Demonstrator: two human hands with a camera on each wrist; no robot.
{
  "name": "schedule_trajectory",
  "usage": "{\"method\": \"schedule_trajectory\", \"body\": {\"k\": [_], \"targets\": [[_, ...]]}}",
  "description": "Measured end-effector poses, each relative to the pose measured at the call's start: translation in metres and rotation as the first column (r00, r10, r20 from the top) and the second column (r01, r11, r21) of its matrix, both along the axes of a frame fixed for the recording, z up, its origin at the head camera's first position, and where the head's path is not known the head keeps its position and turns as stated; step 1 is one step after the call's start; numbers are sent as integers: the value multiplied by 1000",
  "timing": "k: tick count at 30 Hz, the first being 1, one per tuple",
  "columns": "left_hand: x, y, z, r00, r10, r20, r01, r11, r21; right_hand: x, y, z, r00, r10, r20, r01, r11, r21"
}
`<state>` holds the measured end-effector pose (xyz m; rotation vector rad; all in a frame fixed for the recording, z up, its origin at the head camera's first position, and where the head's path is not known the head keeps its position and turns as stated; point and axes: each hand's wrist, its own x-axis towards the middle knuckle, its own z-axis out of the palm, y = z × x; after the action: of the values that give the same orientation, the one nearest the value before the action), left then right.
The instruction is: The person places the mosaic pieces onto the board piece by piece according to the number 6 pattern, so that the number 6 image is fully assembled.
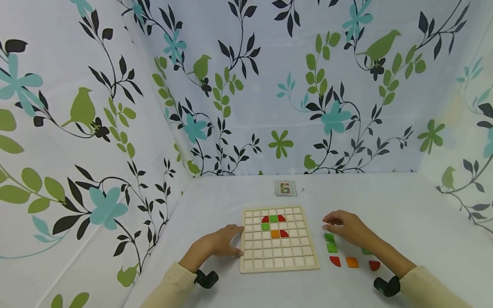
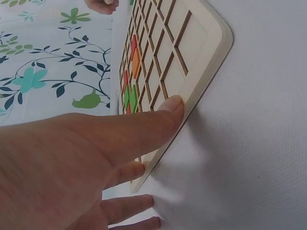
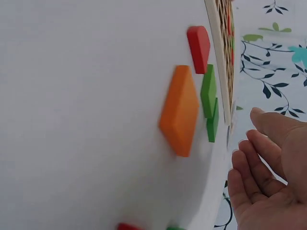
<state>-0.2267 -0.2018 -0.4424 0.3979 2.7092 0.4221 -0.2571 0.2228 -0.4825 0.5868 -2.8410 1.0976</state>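
Right now your left hand (image 1: 223,241) is at the board (image 1: 279,270), spread wide along its left side, with the thumb resting on the rim and a fingertip touching the edge farther along. The board lies flat on the table (image 1: 215,291), in front of you and between your hands. Six tiles sit in its upper middle: a red piece (image 1: 265,219), a green square (image 1: 273,218) and another red piece (image 1: 281,218) in one row, a second green square (image 1: 265,226) below the first red, then an orange square (image 1: 275,233) with a third red piece (image 1: 284,233) beside it.

Your right hand (image 1: 348,224) is off the board's right side, just beyond two loose green tiles (image 1: 331,247). Its fingers are loosely bent, a narrow gap separates thumb from forefinger, and you can see no tile in it. Nearer you lie a loose red tile (image 1: 335,261), a loose orange tile (image 1: 352,262) and another loose red (image 1: 374,265); your forearm partly hides one more green (image 1: 366,251). Past the board lies a card (image 1: 285,188).
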Motion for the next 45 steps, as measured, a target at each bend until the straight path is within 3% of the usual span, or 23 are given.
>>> {"method": "schedule_trajectory", "body": {"k": [6,15,36,45], "targets": [[-2,1,0,1000,11,0,-11,1000,-1,8,11,-5,998,-6,70,5,1000,16],[-1,1,-1,1000,10,0,-10,1000,2,15,18,-13,994,4,109,-7,1000,22],[1,-1,-1,1000,-27,2,27,1000,-9,20,13,-10,994,-4,110,1,1000,26],[-1,-2,-2,1000,-14,12,14,1000,10,21,14,-8,995,18,102,-21,1000,23]]}}
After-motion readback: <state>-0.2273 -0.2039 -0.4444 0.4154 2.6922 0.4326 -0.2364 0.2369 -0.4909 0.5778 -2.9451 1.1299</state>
